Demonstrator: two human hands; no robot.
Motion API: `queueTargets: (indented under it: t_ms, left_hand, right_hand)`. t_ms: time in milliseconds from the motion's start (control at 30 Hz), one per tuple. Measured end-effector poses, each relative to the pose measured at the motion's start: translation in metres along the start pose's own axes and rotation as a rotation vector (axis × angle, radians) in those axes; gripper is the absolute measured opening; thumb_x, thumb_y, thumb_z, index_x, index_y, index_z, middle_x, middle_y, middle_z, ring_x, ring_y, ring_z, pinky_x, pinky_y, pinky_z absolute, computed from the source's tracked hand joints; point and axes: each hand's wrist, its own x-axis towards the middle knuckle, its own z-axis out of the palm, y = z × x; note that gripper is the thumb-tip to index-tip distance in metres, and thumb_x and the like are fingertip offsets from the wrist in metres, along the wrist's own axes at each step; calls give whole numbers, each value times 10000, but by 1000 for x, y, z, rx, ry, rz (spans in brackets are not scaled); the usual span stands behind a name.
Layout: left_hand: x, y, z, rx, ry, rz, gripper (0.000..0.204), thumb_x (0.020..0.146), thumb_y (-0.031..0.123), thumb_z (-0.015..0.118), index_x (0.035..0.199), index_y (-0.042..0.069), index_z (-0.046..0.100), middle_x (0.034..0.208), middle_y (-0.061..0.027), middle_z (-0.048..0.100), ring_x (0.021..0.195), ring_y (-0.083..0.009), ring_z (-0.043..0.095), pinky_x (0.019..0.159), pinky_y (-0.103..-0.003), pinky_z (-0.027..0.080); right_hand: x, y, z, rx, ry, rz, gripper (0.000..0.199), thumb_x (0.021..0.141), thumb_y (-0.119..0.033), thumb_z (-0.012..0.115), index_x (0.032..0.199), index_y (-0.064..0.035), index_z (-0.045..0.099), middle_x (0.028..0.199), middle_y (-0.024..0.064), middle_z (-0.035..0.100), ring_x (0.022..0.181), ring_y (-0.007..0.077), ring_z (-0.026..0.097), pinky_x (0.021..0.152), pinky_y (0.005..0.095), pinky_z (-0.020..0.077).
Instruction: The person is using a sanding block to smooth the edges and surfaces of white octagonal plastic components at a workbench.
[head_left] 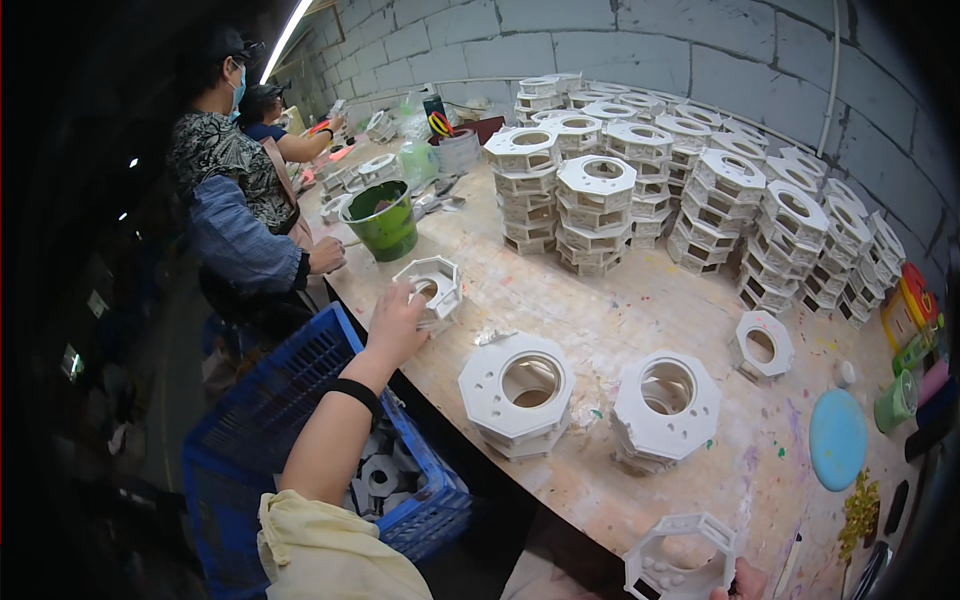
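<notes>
Stretched out to the left, my left hand point(397, 325) has its fingers curled over the near side of a white octagonal frame point(446, 276) with a round hole, which stands at the table edge. My right hand point(745, 580), mostly cut off by the lower edge of the view, grips another white octagonal frame point(640, 566). This one is tilted so that its hollow inside shows. Between my hands stand two short stacks of similar frames, a left stack point(484, 388) and a right stack point(642, 408). A single frame point(761, 344) lies farther right.
Tall stacks of frames point(597, 178) fill the back of the table. A green bucket point(385, 240) stands far left, near a co-worker point(235, 200). Below the table edge is a blue crate point(408, 525) holding white parts. A blue disc point(838, 440) and a green jar point(896, 402) are at right.
</notes>
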Motion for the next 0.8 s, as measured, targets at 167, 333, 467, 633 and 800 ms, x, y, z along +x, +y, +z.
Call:
queueTargets:
  t_ms: [167, 333, 467, 633, 800]
  left_hand:
    - [1, -2, 4, -125, 19, -5, 390, 582, 110, 742, 889, 29, 515, 999, -146, 500, 1005, -326, 470, 858, -392, 416]
    - [-1, -8, -9, -170, 43, -54, 371, 605, 87, 719, 899, 16, 503, 933, -150, 500, 960, -334, 487, 827, -381, 432]
    - [-3, -7, -7, -164, 142, -63, 359, 625, 64, 702, 919, 16, 500, 905, -154, 489, 926, -340, 490, 794, -381, 440]
    - [8, -11, -18, -290, 474, -154, 335, 692, 90, 694, 975, 24, 526, 848, -133, 476, 874, -309, 516, 766, -370, 450]
    - [12, -47, 3, -1294, 245, -782, 285, 892, 237, 551, 963, -39, 548, 895, -131, 598, 790, -199, 612, 727, -338, 524]
  right_hand:
    - [-1, 0, -1, 12, 2, -10, 493, 849, -418, 509, 967, 57, 573, 702, 184, 565, 587, 298, 556, 532, 367, 421]
    - [-8, 6, 0, -43, 0, -12, 487, 852, -416, 510, 953, 57, 569, 693, 182, 551, 570, 294, 533, 515, 367, 405]
    - [-2, -2, 1, -8, -32, -21, 474, 852, -412, 514, 943, 50, 567, 675, 175, 531, 550, 287, 506, 500, 363, 389]
    - [-5, -1, 0, 8, -34, -19, 451, 852, -400, 518, 943, 39, 568, 670, 169, 523, 545, 274, 497, 495, 354, 383]
    - [-7, 5, 0, 12, -19, -45, 444, 851, -390, 520, 948, 40, 568, 670, 164, 525, 551, 258, 506, 501, 344, 390]
